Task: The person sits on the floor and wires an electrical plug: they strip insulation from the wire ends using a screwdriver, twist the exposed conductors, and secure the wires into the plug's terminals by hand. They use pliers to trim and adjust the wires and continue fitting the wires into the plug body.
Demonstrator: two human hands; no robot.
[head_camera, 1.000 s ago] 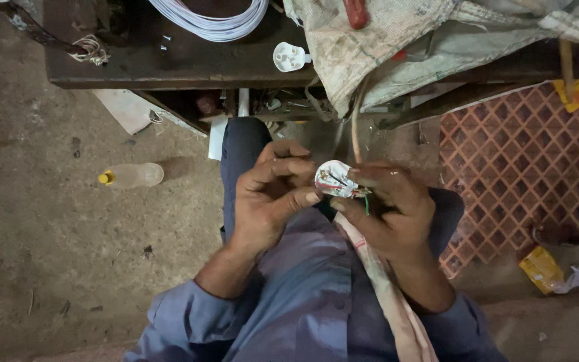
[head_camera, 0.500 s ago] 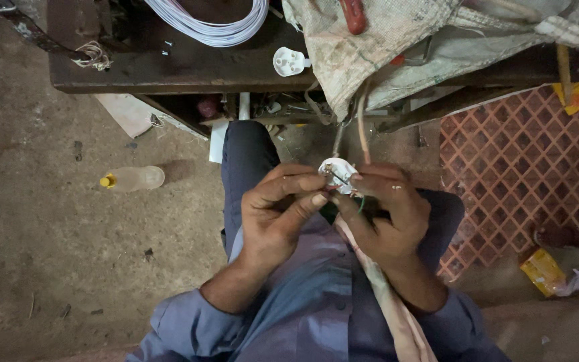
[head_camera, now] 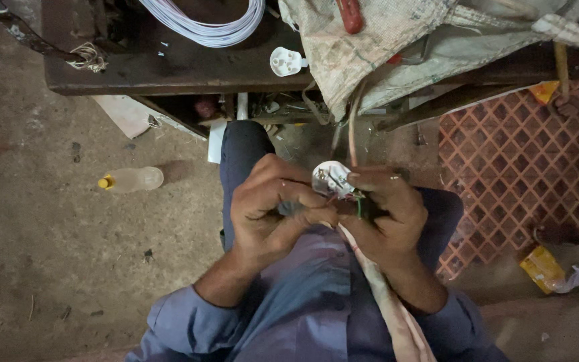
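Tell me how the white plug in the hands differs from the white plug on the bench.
The plug in the hands is open, its metal parts and coloured wires showing; the plug on the bench shows only a white surface. The first is gripped by both the left hand and right hand; the second lies untouched. Both are white and rounded.

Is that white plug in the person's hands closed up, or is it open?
Open. The white plug held between the left hand and right hand shows metal parts and coloured wires inside; a separate white cover lies on the bench.

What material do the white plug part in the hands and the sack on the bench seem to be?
Plug part: apparently hard white plastic, smooth, slightly glossy, with small metal terminals. Sack: probably woven plastic or jute; coarse beige weave, matte, creased.
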